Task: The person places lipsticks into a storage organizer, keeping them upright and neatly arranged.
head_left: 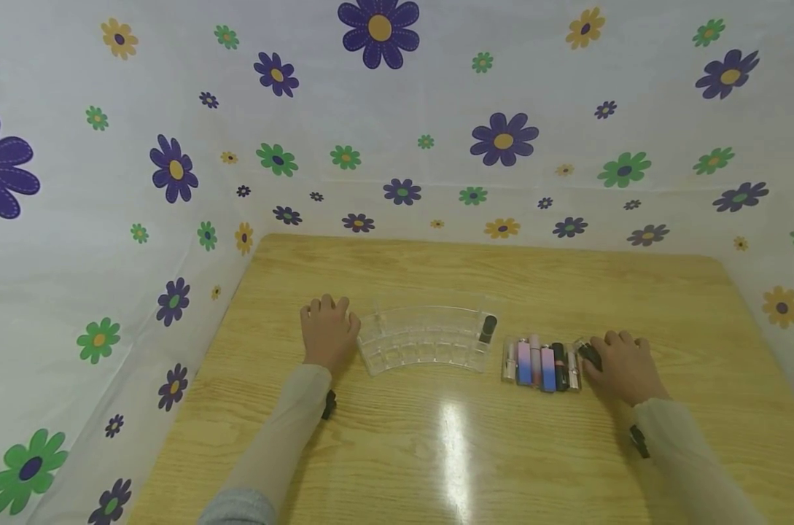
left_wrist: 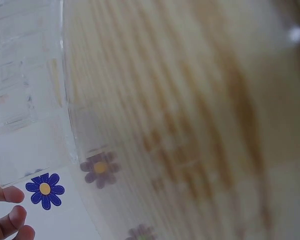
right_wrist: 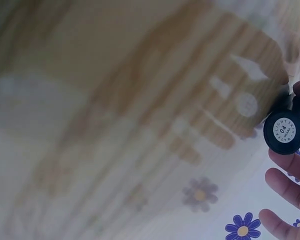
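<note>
Looks like early days here: just one dark tube (head_left: 488,329) sits at the right end of the clear stand (head_left: 429,357), six mixed tubes (head_left: 548,370) line up on the bench (head_left: 370,452) outside it, and the right grip (head_left: 623,368) pinches a black tube (right_wrist: 284,132) at the row's far right. The left grip (head_left: 327,332) lies loose-fingered by the stand's left end, contact hard to tell; that row stands between right grip and stand, with flowered sheeting (head_left: 429,102) behind.

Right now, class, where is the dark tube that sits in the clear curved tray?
In the head view, the dark tube is at the right end of the clear tray, toward its back, left of the row of cosmetic tubes.
</note>
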`<state>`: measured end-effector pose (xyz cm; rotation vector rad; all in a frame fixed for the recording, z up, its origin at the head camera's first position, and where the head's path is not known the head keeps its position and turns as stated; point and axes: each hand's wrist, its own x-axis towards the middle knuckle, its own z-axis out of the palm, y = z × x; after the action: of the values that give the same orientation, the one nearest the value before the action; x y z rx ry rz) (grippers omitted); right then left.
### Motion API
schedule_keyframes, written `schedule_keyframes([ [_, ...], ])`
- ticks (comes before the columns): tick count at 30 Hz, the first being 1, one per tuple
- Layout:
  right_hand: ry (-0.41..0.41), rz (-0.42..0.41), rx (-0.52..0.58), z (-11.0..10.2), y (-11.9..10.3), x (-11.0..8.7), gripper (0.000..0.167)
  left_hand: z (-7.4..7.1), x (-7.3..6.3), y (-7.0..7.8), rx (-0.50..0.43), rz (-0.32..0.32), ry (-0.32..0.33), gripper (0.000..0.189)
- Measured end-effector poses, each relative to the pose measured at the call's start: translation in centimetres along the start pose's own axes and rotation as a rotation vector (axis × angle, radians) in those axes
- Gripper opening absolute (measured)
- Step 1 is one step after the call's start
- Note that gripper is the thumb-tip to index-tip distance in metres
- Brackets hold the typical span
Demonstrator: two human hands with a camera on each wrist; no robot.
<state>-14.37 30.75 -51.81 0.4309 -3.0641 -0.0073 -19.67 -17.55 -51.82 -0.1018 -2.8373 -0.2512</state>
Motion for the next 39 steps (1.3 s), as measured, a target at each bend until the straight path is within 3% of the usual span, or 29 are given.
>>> schedule_keyframes([
  [16,0.055,-0.002,0.055,-0.2,0.2,-0.1,0.035,0.2,0.1,-0.1,-0.008,-0.01,-0.024,0.032],
  [31,0.331,-0.107,0.089,-1.2,-0.9,0.4,0.031,0.1,0.1,0.0,-0.005,-0.021,-0.044,0.033],
  [39,0.399,-0.174,0.094,-2.9,-2.6,1.1,0.029,0.0,0.1,0.0,-0.002,-0.015,-0.03,0.032],
])
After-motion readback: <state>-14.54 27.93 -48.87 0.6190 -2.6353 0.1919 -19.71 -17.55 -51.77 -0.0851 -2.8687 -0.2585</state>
